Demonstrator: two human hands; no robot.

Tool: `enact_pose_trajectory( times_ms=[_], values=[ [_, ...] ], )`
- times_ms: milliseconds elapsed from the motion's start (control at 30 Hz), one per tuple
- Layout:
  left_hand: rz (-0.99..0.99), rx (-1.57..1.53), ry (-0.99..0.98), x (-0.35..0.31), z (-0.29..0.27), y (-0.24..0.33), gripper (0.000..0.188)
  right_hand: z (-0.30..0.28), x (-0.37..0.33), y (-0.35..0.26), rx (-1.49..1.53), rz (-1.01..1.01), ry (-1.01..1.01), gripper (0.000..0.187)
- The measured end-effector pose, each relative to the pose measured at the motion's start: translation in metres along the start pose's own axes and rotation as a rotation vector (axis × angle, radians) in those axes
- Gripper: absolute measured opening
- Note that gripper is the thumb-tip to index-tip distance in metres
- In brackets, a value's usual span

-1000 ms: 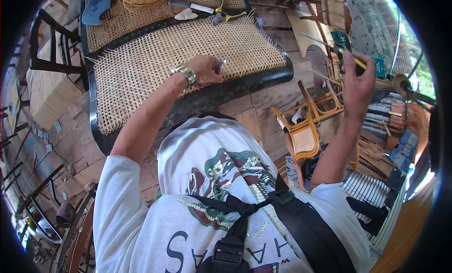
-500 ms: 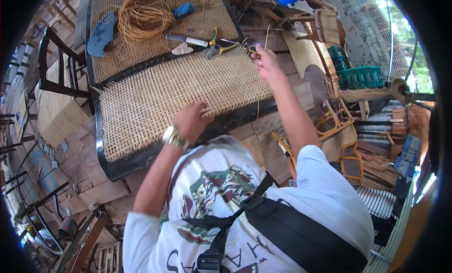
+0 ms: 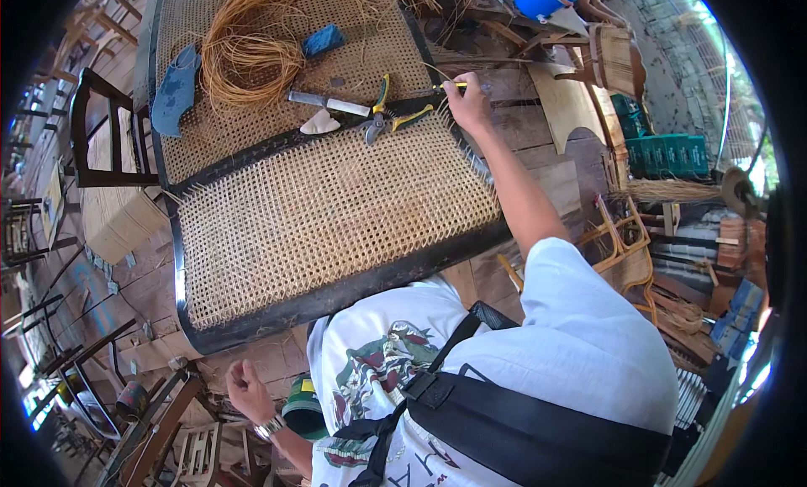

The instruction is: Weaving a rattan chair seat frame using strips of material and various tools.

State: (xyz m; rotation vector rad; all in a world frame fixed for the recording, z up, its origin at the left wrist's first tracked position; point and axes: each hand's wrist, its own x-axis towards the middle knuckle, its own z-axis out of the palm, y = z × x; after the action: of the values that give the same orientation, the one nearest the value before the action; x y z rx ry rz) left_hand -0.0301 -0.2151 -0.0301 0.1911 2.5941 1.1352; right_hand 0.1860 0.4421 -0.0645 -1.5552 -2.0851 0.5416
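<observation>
Right hand [image 3: 469,107] grasps a yellow-handled tool [image 3: 456,85] beside the pruners [image 3: 385,119]; best to angle it clear of the woven cane [image 3: 336,214]; left hand [image 3: 248,390] hangs released near the green bucket [image 3: 304,411].

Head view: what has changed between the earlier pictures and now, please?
The left hand has left the cane panel and moved down and left. The right hand has moved inward, to the panel's right edge, still holding the yellow-handled tool. The pliers and cane coil lie as before.
</observation>
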Motion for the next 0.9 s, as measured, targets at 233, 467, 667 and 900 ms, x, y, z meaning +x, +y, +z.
enact_pose_trajectory(
  times_ms=[233, 467, 667, 900],
  values=[
    [-0.134, -0.484, -0.381, -0.027, 0.058, 0.163, 0.021, 0.034, 0.019, 0.034, 0.028, 0.009, -0.033, 0.039],
    [0.759, -1.519, -1.373, -0.024, 0.054, 0.345, 0.039, 0.036, 0.013, -0.051, -0.095, -0.263, -0.159, 0.036],
    [0.836, -1.406, -1.531, -0.011, 0.011, 0.372, 0.036, 0.047, 0.013, -0.022, 0.002, -0.231, -0.120, 0.046],
    [0.912, -1.367, -1.268, -0.017, -0.051, 0.379, 0.031, 0.039, 0.026, -0.021, -0.158, -0.188, -0.222, 0.041]
  ],
)
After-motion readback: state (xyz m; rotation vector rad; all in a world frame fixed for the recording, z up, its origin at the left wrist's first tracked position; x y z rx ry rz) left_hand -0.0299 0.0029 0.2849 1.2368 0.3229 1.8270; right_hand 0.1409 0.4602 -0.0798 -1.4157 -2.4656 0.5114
